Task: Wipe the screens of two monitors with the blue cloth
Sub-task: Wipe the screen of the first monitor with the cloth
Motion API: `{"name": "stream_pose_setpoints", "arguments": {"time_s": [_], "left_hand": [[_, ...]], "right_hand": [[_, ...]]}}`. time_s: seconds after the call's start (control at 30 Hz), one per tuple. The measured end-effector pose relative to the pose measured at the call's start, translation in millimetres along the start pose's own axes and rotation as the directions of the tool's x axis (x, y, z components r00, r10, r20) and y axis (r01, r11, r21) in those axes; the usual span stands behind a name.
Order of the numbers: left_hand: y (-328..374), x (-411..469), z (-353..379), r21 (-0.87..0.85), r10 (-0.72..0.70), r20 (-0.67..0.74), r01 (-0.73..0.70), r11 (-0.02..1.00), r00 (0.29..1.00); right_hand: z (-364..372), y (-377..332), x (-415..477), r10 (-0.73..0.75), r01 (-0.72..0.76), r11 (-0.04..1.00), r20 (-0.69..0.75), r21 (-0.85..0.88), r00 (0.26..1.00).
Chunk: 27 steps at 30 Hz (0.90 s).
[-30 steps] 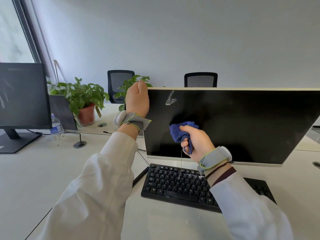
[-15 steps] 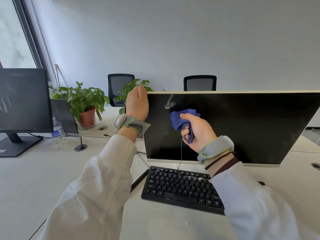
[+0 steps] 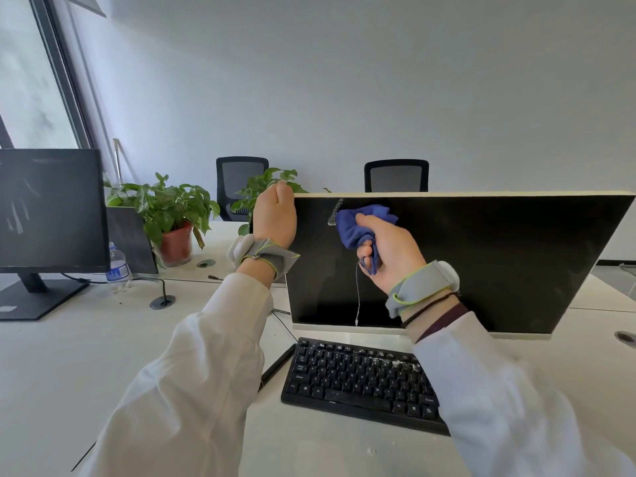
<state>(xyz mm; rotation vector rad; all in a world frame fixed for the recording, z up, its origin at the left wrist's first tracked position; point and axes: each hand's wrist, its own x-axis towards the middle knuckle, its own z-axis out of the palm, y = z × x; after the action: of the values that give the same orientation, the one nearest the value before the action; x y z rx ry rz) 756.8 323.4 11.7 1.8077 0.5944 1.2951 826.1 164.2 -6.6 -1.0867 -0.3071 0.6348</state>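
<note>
While the left hand [image 3: 275, 215] grips the top-left corner of the near monitor [image 3: 499, 263] to steady it, the right hand [image 3: 392, 256] has its fingers curled tight round the bunched blue cloth [image 3: 354, 225], which sits high on the screen just beside a pale smudge [image 3: 335, 211]. By my reckoning the first screen is only partly wiped. The next move should carry the cloth left over that smudge, then sweep it across the wide dark panel. The second monitor [image 3: 51, 208], streaked, stands well apart on the left of the worktop [image 3: 86, 356], apparently not yet wiped.
</note>
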Motion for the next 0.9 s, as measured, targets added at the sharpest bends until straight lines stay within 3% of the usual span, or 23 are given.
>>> {"name": "stream_pose_setpoints", "arguments": {"time_s": [0.23,0.43,0.67,0.9], "left_hand": [[0.9,-3.3,-1.9,0.001,-0.007,0.003,0.007,1.0,1.0],[2.8,-2.3,0.1,0.028,0.003,-0.003,-0.002,1.0,1.0],[-3.0,-0.4,-1.0,0.01,0.024,-0.002,-0.024,1.0,1.0],[-4.1,-0.2,-1.2,-0.006,0.015,0.001,-0.015,1.0,1.0]], "right_hand": [[-9.2,45.7,3.2,0.022,-0.03,0.995,-0.079,-0.094,0.997],[12.6,-9.1,-7.4,-0.128,0.125,0.991,-0.067,-0.04,0.99],[-2.5,11.9,0.9,-0.032,0.029,0.996,-0.039,-0.081,0.999],[2.1,19.2,-1.8,-0.055,0.053,0.998,-0.05,-0.04,0.997]]}}
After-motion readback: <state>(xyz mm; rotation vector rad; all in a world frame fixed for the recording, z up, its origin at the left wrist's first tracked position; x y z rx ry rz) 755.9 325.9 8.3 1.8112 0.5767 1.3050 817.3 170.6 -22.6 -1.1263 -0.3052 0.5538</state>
